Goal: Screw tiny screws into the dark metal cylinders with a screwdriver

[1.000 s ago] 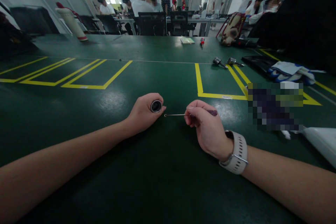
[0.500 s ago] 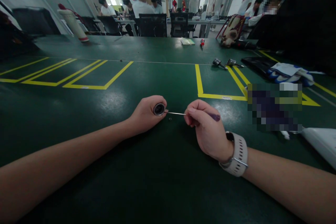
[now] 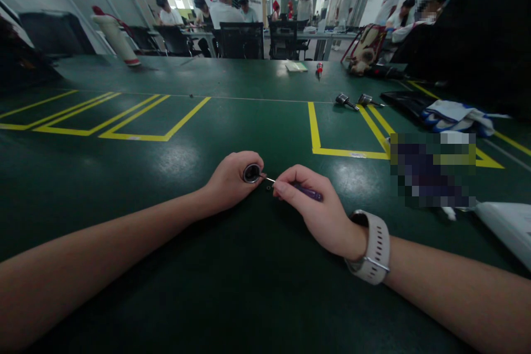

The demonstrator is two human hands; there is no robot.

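In the head view my left hand [image 3: 233,181] is closed round a hollow, dark metal cylinder that looks like a piston [image 3: 251,173], its round open end facing me. My right hand [image 3: 317,204] pinches a thin-shafted screwdriver with a purple handle [image 3: 307,192]. Its narrow shaft points left and reaches the piston's right edge by my left fingertips. Whether the tip is inside the part or only against it, I cannot tell. A tiny ring-like piece [image 3: 268,188] lies on the green table between my hands.
Two metal parts with rods [image 3: 345,101] lie farther back on the table [image 3: 249,287]. A red-handled tool [image 3: 319,69] and a paper pad [image 3: 296,66] are at the far edge. White-blue gloves [image 3: 458,116] and a blurred-out purple item [image 3: 431,171] sit right. Several people are behind.
My right hand has slid left along the screwdriver toward the piston, and the handle now slants down to the right. The left hand and the piston have hardly moved.
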